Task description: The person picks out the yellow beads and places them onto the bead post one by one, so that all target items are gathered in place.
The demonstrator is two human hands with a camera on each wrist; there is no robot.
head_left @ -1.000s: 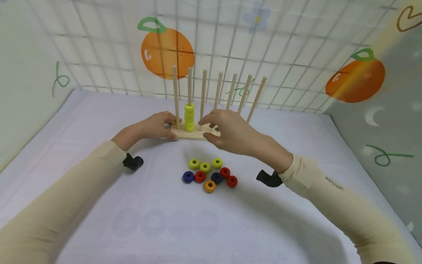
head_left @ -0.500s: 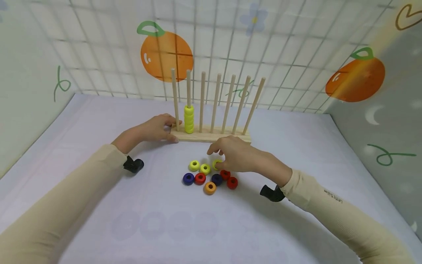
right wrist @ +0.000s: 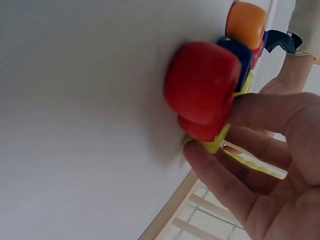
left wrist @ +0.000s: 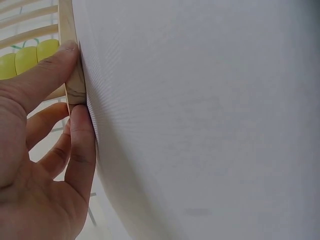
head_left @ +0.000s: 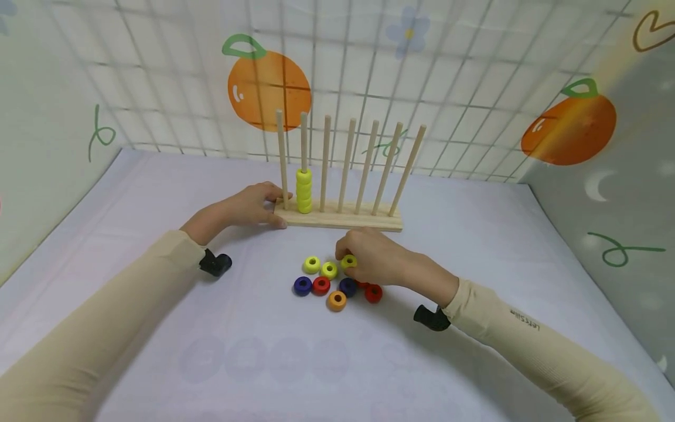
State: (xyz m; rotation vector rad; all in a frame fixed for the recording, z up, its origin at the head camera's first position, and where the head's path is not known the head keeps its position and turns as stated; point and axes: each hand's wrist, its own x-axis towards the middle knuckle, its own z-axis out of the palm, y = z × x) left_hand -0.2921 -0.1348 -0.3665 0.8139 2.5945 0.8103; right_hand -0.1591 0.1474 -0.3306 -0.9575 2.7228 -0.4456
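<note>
A wooden peg rack (head_left: 343, 219) with several upright pegs stands at the back of the table. Yellow beads (head_left: 303, 192) are stacked on its second peg from the left. My left hand (head_left: 252, 205) grips the left end of the base, thumb on the front side and fingers behind, as the left wrist view shows. My right hand (head_left: 374, 257) is over the loose beads, pinching a yellow bead (head_left: 348, 262) between thumb and fingers at table height. In the right wrist view a red bead (right wrist: 202, 82) partly hides that bead.
In front of the rack lie two more yellow beads (head_left: 312, 264), blue beads (head_left: 303, 286), red beads (head_left: 321, 285) and an orange bead (head_left: 337, 300). A patterned cloth wall (head_left: 448, 76) rises close behind the rack.
My right hand has come down from the rack toward me to the loose beads, and its fingers have closed around a yellow one. My left hand keeps its hold on the rack.
</note>
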